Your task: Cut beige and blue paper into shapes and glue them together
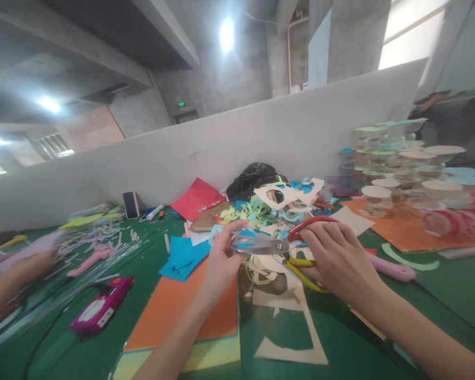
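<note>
My right hand (340,258) grips a pair of scissors (261,244) with red and yellow handles, its fingers wrapped around the red loop. My left hand (221,258) pinches the steel blades near their tips between fingers and thumb. The blades look shiny and reflect blue, and they point toward my left hand. Below both hands lies a heap of beige and pale green paper scraps (265,269). A sheet of orange card (182,311) lies under my left forearm, with a blue paper piece (182,258) beyond it.
A co-worker's blurred arm (11,277) holds lilac paper at the left, near a magenta device (102,303) and pink and white strips. A white partition (206,142) runs behind the green table (364,338). Also there are a phone (131,205), a black bag (253,181) and stacked paper discs (404,163).
</note>
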A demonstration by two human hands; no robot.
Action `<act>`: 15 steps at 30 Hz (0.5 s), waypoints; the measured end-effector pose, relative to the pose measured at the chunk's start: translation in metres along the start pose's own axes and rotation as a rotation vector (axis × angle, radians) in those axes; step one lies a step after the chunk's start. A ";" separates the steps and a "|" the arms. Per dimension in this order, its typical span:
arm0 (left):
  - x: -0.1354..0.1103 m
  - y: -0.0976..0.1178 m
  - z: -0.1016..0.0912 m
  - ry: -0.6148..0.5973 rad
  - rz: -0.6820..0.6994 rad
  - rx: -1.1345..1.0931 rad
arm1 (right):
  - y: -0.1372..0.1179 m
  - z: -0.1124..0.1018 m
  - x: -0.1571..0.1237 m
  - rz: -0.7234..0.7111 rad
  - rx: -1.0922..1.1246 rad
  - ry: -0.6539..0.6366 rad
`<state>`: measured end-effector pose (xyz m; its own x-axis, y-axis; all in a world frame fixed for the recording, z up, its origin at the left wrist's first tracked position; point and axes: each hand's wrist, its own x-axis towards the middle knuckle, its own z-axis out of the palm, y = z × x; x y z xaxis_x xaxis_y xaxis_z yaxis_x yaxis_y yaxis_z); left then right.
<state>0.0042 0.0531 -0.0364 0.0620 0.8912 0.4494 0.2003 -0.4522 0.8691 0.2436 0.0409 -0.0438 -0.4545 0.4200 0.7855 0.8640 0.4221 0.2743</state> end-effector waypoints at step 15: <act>-0.001 -0.006 -0.001 0.073 -0.285 -0.073 | -0.009 0.007 -0.001 0.345 0.614 -0.398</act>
<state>0.0019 0.0552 -0.0419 -0.0572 0.9787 0.1970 0.1285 -0.1884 0.9736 0.2349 0.0421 -0.0510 -0.3270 0.8130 0.4817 0.7492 0.5337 -0.3922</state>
